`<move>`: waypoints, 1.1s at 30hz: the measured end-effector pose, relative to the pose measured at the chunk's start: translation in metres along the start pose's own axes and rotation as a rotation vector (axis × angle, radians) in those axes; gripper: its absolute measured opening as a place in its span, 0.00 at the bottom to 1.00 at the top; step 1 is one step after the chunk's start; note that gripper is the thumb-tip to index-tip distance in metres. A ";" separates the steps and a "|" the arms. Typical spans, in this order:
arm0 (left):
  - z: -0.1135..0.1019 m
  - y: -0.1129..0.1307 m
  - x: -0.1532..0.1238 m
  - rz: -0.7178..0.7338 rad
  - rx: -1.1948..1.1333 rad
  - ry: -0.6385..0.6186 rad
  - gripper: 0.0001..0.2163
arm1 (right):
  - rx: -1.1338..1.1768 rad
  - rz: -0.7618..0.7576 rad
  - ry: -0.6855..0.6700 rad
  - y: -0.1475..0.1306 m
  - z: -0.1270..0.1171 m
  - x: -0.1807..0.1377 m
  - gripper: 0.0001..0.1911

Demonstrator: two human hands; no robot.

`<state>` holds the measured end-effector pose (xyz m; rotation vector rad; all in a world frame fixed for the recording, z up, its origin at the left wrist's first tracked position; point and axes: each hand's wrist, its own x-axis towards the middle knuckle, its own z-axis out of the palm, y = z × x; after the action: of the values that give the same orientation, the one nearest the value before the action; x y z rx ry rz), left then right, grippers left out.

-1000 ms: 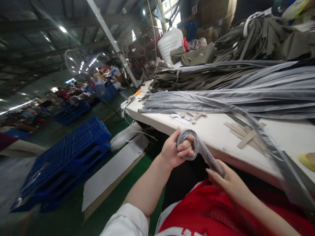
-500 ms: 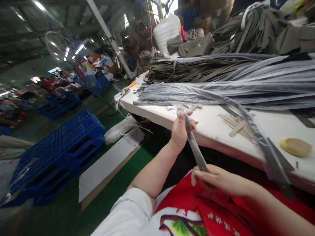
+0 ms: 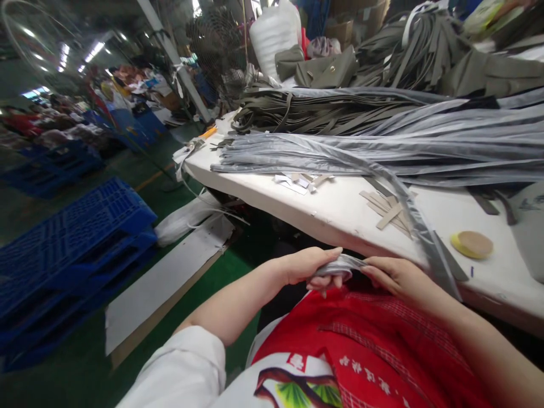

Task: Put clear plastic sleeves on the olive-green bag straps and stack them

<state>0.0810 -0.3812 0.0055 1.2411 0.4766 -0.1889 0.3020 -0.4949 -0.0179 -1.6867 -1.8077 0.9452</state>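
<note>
My left hand [image 3: 309,267] and my right hand [image 3: 393,276] meet just below the front edge of the white table [image 3: 340,215], above my red apron. Both pinch the end of a long grey strip [image 3: 340,265]. The strip runs up from my right hand across the table toward a large pile of grey strips [image 3: 382,153]. Fingers of both hands are closed around it.
Olive straps [image 3: 323,107] and olive bags lie heaped behind the grey pile. Tan offcuts [image 3: 385,212] and a yellow-rimmed round disc [image 3: 471,245] lie on the table. Blue plastic pallets [image 3: 72,238] and a white board [image 3: 161,283] lie on the green floor at left. A fan stands behind.
My left hand dropped from table height, where it held the strip upright, down to my lap. The hands have come together on the strip's end. The view tilted slightly down.
</note>
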 end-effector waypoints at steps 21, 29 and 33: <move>0.065 -0.037 0.045 0.232 0.772 0.232 0.18 | 0.100 0.281 -0.152 -0.014 0.041 -0.056 0.12; 0.058 -0.040 0.049 0.281 0.742 0.066 0.17 | 0.131 0.400 0.328 0.039 -0.014 -0.141 0.17; 0.059 -0.030 0.052 0.214 0.741 0.018 0.18 | -0.469 0.807 1.009 0.111 -0.117 -0.196 0.24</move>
<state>0.1300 -0.4401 -0.0297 2.0084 0.2868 -0.1770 0.4853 -0.6709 -0.0071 -2.5758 -0.6659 -0.1982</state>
